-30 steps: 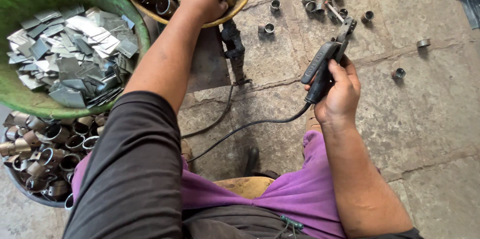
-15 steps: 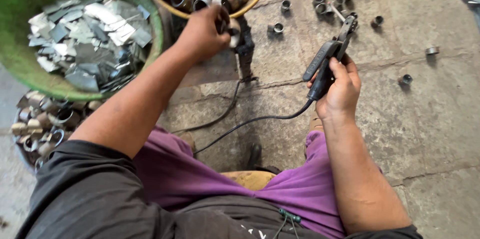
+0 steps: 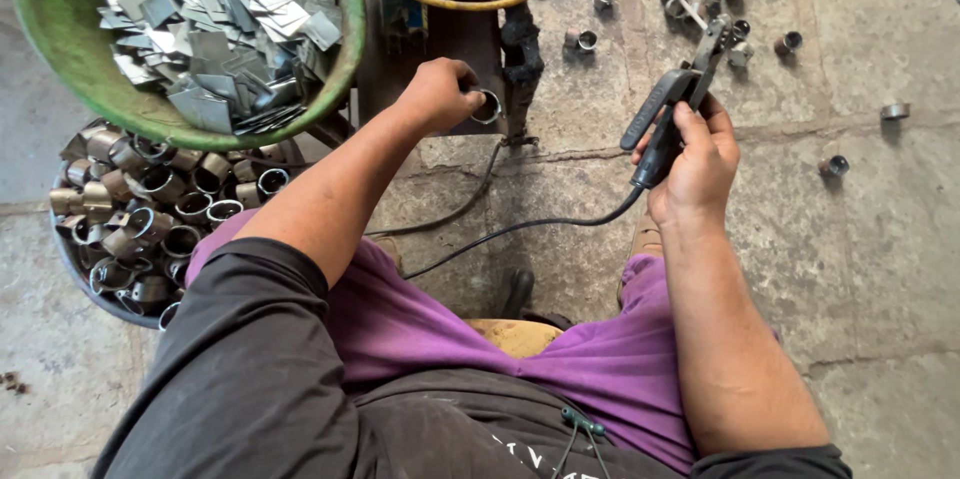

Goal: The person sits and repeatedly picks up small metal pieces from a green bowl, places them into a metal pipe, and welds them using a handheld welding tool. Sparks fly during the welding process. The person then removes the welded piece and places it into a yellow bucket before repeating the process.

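Metal ring [image 3: 486,106] sits pinched in the left hand [image 3: 440,94] on the dark plate [image 3: 440,39]; the right hand [image 3: 700,154] is clenched around the welding holder [image 3: 665,119]. Fingers so close to the ring could get burned, I judge, if the holder strikes there.

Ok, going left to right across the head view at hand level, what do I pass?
Green basin of flat metal pieces → left hand → short metal ring → black welding electrode holder → right hand → loose metal ring on the concrete.
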